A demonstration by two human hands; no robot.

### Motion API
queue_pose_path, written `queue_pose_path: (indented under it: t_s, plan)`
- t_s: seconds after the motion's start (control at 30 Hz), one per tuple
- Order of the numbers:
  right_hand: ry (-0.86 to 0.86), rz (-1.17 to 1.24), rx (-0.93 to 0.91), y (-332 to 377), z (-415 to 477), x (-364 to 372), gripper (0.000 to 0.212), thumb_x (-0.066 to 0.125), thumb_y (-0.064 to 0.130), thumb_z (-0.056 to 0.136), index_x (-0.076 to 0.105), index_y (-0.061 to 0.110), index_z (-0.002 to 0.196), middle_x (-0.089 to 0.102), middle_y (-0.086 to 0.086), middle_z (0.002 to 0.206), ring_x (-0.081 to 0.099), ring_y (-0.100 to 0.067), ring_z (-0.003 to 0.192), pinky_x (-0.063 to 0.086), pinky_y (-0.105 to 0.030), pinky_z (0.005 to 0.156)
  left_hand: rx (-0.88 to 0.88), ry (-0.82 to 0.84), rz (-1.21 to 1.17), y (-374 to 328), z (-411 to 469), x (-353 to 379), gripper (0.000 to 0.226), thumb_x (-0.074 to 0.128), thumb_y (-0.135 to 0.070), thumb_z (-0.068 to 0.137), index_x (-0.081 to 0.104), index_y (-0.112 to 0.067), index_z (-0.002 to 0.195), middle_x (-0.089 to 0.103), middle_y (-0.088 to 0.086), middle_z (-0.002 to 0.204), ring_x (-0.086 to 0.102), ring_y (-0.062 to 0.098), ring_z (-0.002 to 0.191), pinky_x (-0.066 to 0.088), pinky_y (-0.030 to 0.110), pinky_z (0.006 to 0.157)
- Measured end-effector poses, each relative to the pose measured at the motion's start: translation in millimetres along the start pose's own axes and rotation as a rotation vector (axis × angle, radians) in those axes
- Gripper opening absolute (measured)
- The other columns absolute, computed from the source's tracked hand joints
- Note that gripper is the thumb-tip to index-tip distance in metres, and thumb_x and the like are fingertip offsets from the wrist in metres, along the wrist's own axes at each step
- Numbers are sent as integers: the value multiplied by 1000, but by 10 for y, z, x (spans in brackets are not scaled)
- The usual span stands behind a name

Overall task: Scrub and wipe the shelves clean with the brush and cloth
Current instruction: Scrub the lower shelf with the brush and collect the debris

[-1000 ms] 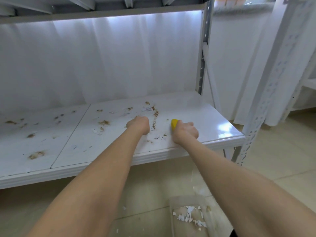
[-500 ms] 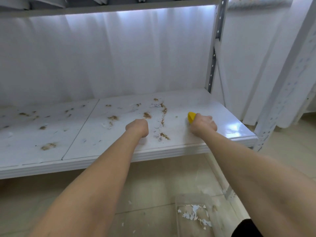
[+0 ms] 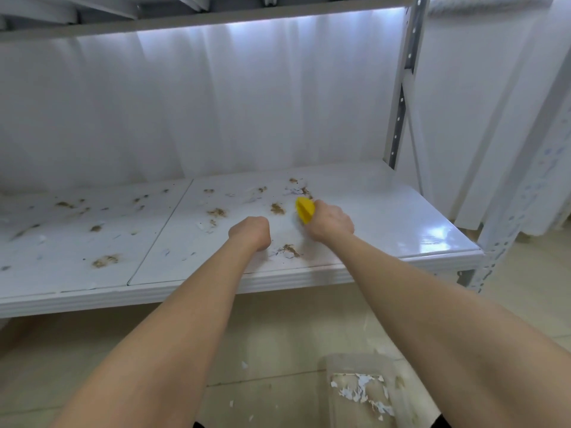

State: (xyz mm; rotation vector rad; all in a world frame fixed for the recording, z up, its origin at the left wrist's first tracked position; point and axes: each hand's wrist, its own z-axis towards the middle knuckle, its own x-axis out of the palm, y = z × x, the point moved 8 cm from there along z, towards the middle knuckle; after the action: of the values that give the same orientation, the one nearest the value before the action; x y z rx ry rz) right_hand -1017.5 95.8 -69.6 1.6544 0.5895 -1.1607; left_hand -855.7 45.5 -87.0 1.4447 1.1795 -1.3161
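While the tray [image 3: 355, 359] waits on the floor, the left grip [image 3: 250, 233] rests fisted on the shelf [image 3: 386, 211]; any contents are hidden. The right grip [image 3: 332, 222], closed round the brush [image 3: 305, 210], has swung back left, just beside the crumbs [image 3: 277, 208]. Judgement: scrubbing is mid-pass; the far shelf remains soiled.

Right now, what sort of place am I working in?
Probably a storeroom or utility space: a white metal shelf on slotted uprights, white sheeting hung behind it, and a clear bin of paper scraps on the tiled floor.
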Motion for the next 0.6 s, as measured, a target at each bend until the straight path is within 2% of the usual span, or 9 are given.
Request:
queue_pose_path:
  t_s: [0.07,0.13,0.23,0.33,0.43,0.5,0.6]
  plan:
    - [-66,-8,68,-269,100,-196,38,52,35,95,47,20,129,55,-9,127,52,-30,118,41,-33,81,-3,2,11,60,-15,13,28,36,6,86,36,-13,65,37,1,66,32,15,54,25,24,49]
    - [-112,-58,124,-505,178,-309,35,52,33,95,48,18,126,55,-10,124,53,-31,115,39,-32,76,-6,10,11,96,-15,46,27,35,8,84,37,-12,65,37,1,66,31,15,54,24,24,48]
    - [-97,-96,159,-592,238,-238,30,51,21,94,51,14,123,56,-11,120,54,-32,113,39,-32,73,1,2,2,130,0,91,23,35,8,84,40,-9,68,39,2,66,33,15,54,25,25,47]
    - [-57,-95,108,-344,231,-61,30,49,16,94,49,13,124,55,-10,119,55,-30,111,39,-32,71,3,-11,11,151,17,108,22,34,7,84,52,-5,85,41,2,69,36,15,56,28,25,48]
    - [-16,-111,25,14,187,122,30,48,13,94,49,14,124,57,-8,120,55,-27,100,40,-32,69,-1,-15,26,153,36,141,26,33,8,83,41,-10,67,41,1,68,37,16,56,28,25,48]
    - [17,-114,-32,246,137,258,32,48,12,93,48,16,125,58,-7,118,50,-24,89,39,-32,65,1,-13,28,140,43,157,28,34,7,83,38,-13,64,41,1,68,39,18,59,29,25,49]
    - [85,-62,-111,460,105,397,38,52,17,91,48,19,129,56,-6,123,52,-25,96,42,-33,71,-2,-10,28,122,39,154,28,38,3,86,38,-14,64,43,0,70,45,21,70,31,26,51]
